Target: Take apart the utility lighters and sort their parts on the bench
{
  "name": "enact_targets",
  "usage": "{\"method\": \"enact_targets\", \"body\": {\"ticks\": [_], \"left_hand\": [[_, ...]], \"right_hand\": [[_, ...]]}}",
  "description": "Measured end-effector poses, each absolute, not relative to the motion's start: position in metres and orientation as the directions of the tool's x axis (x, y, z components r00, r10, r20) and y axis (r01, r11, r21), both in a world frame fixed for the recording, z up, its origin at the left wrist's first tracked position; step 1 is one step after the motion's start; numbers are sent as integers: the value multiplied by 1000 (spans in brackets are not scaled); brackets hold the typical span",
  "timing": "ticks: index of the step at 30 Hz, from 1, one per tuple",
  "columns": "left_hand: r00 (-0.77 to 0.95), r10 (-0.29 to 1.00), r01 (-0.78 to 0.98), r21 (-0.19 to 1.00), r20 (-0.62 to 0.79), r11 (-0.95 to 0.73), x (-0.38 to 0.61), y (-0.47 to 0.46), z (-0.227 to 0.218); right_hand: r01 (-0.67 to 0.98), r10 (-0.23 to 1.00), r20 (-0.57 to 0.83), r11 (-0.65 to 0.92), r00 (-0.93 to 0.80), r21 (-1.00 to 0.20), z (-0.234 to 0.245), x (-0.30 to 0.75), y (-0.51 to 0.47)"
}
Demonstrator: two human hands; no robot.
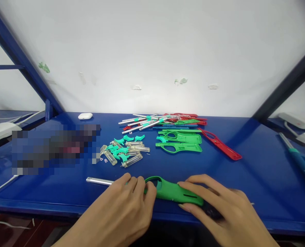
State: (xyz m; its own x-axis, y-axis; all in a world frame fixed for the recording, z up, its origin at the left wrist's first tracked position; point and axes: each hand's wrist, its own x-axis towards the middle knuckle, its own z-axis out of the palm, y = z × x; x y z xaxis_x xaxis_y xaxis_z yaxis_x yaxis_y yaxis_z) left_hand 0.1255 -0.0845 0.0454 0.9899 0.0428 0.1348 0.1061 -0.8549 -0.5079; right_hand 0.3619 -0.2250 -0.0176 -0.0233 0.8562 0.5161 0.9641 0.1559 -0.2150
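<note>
A green long-neck lighter [171, 192] with a silver metal tube lies near the table's front edge, its tube pointing left. My left hand [132, 202] is closed around its neck, beside the trigger loop. At the handle's right end, my right hand [214, 202] grips with thumb and fingers. Something dark shows partly under my right palm, mostly hidden. Beyond my hands lie clear fuel tanks [133, 160] mixed with teal triggers [119, 141]. Green handle shells [185, 147] and a red shell [221, 145] rest to their right.
Silver lighter tubes [132, 129] are heaped at the back with more red shells [183, 115]. A white case [85, 116] sits at the back left, near a blurred patch [57, 149]. A blue lighter [299, 157] lies far right. Blue metal posts [26, 61] frame the blue table [77, 192].
</note>
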Motion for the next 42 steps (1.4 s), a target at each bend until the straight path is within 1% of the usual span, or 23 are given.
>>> {"method": "enact_targets", "body": {"ticks": [3,5,9,11,15,18,20,23,26,28,30,33,35,38,42], "left_hand": [[992,75,115,-479,103,-870,127,-85,51],[990,95,134,-465,106,-875,128,-85,54],[972,94,179,-420,217,-890,127,-79,52],[968,99,186,-392,232,-901,126,-76,51],[979,128,176,-338,160,-925,123,-71,55],[979,142,180,-293,144,-939,121,-68,60],[979,134,169,-252,151,-953,119,-66,60],[971,130,169,-188,202,-967,115,-62,55],[948,170,210,-128,268,-969,108,-57,45],[940,201,235,-94,277,-967,104,-55,38],[935,245,267,-57,257,-962,100,-52,33],[928,326,324,39,180,-945,100,-49,31],[928,344,334,85,146,-939,102,-47,33],[928,335,324,92,164,-942,106,-45,38],[927,341,333,73,158,-940,110,-45,42]], "right_hand": [[961,877,480,129,6,-246,-18,361,-227],[960,886,463,116,15,-253,-16,360,-227],[962,883,468,111,21,-251,-11,360,-223],[959,882,470,111,26,-262,-9,361,-222],[943,899,435,103,48,-316,-8,360,-221],[938,911,406,75,74,-338,-6,359,-220],[938,905,417,68,85,-339,-5,359,-218],[939,897,430,55,103,-340,-5,360,-215],[942,897,429,43,110,-333,-6,363,-215],[944,901,422,47,101,-326,-8,366,-216],[946,905,415,51,91,-319,-10,368,-217],[946,906,413,54,88,-320,-11,368,-217],[939,902,417,43,110,-342,-11,365,-217],[923,900,415,37,136,-383,-9,361,-217],[922,907,401,36,132,-384,-9,360,-218]]}}
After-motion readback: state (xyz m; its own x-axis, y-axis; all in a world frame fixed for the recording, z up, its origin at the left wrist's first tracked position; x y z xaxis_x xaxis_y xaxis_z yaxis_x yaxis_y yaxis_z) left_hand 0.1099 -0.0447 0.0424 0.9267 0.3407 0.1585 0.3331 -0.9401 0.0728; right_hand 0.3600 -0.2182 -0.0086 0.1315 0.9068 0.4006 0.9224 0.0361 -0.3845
